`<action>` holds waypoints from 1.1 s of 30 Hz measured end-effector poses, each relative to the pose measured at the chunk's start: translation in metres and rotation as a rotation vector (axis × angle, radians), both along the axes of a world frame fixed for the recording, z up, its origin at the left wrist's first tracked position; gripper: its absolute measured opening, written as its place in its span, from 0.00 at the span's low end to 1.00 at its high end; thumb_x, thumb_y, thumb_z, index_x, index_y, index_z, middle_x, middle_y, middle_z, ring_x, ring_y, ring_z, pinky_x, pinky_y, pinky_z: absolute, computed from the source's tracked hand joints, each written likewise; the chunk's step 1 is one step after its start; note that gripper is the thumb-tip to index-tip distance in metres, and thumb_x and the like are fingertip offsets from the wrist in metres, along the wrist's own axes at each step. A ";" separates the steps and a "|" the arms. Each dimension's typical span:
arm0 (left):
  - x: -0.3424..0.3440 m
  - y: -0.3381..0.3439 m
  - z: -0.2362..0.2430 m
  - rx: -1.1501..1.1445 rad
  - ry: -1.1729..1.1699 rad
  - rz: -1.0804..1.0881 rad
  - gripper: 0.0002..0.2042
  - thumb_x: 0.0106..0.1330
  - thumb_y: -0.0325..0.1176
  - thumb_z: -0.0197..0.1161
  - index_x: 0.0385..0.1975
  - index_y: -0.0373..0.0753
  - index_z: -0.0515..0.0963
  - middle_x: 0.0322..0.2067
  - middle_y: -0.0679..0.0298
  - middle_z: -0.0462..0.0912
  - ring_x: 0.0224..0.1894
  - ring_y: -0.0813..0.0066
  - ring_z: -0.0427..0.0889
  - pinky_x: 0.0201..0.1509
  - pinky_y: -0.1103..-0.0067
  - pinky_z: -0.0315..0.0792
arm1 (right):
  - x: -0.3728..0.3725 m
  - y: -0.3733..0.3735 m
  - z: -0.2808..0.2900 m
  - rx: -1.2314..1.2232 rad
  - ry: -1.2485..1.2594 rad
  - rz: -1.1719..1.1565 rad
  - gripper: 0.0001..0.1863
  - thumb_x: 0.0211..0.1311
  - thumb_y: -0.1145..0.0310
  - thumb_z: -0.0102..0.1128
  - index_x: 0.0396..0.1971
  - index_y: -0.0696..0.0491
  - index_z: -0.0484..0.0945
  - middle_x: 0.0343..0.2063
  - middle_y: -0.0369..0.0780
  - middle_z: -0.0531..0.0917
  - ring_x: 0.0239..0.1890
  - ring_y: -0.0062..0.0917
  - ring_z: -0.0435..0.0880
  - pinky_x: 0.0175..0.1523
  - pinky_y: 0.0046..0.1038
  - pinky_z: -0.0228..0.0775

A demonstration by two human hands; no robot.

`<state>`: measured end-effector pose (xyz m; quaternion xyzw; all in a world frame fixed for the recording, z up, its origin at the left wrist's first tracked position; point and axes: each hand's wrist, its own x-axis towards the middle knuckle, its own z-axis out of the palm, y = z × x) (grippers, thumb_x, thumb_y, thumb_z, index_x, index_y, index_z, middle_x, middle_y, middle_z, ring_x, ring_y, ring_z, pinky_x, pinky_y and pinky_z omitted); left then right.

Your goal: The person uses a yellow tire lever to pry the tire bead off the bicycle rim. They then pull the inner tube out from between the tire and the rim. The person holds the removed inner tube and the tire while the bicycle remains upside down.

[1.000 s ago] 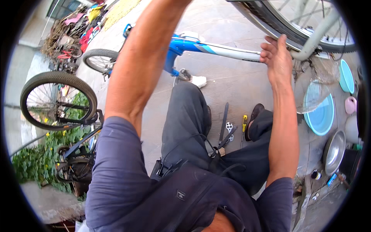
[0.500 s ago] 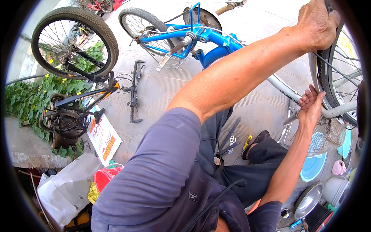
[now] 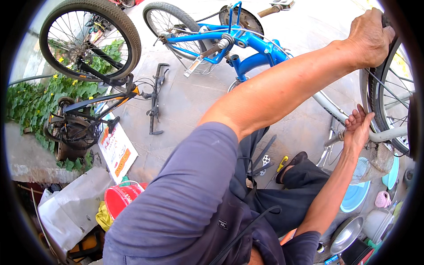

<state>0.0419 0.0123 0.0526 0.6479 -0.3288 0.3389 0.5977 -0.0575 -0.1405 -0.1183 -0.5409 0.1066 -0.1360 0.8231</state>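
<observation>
At the upper right, my left hand (image 3: 372, 39) is closed around the top of a bicycle tyre (image 3: 376, 95) on a spoked wheel cut off by the picture's edge. A curved grey strip (image 3: 364, 86), which looks like a mudguard, runs along the tyre's near side. Lower down, my right hand (image 3: 357, 127) is turned palm up beside the strip and tyre. Its fingers are loosely curled and apart, with the thumb against the wheel's side. Pale frame tubes (image 3: 329, 106) lead to this wheel. My left forearm hides part of the blue bicycle frame (image 3: 258, 46).
An upside-down black bicycle (image 3: 104, 99) stands left, near leafy plants (image 3: 39, 99). A yellow-handled screwdriver (image 3: 282, 163) and a flat multi-hole spanner (image 3: 265, 160) lie by my foot. A red bucket (image 3: 121, 198), blue basin (image 3: 355, 196) and metal bowl (image 3: 346, 234) stand lower down.
The view has shifted slightly, so the bicycles sit a little higher and further right. My left hand appears slightly lower on the tyre's top; my right hand keeps its place by the wheel.
</observation>
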 end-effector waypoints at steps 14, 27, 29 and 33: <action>0.007 -0.010 -0.007 0.020 0.037 0.066 0.15 0.64 0.35 0.51 0.43 0.29 0.68 0.42 0.40 0.74 0.43 0.41 0.75 0.48 0.59 0.67 | 0.001 -0.003 -0.002 0.017 0.001 0.023 0.32 0.65 0.42 0.48 0.46 0.60 0.73 0.25 0.34 0.78 0.23 0.15 0.73 0.29 0.18 0.68; -0.002 -0.005 -0.015 0.049 0.032 0.091 0.15 0.61 0.33 0.56 0.42 0.29 0.69 0.42 0.41 0.73 0.42 0.43 0.75 0.47 0.59 0.68 | -0.001 -0.008 -0.003 0.022 0.005 0.039 0.31 0.65 0.44 0.47 0.47 0.60 0.73 0.25 0.34 0.79 0.24 0.15 0.73 0.29 0.17 0.67; -0.005 -0.002 -0.016 0.055 0.025 0.100 0.15 0.60 0.33 0.56 0.41 0.29 0.69 0.42 0.41 0.73 0.42 0.43 0.75 0.47 0.59 0.68 | -0.002 -0.008 -0.002 0.027 0.004 0.043 0.31 0.65 0.44 0.47 0.47 0.60 0.73 0.25 0.34 0.79 0.24 0.15 0.73 0.28 0.17 0.67; -0.017 0.015 -0.021 0.078 -0.022 0.143 0.15 0.59 0.32 0.58 0.41 0.28 0.70 0.42 0.41 0.73 0.42 0.43 0.75 0.47 0.59 0.68 | -0.001 -0.002 0.001 0.019 -0.003 0.062 0.30 0.66 0.44 0.47 0.47 0.60 0.73 0.26 0.34 0.79 0.24 0.15 0.73 0.28 0.17 0.67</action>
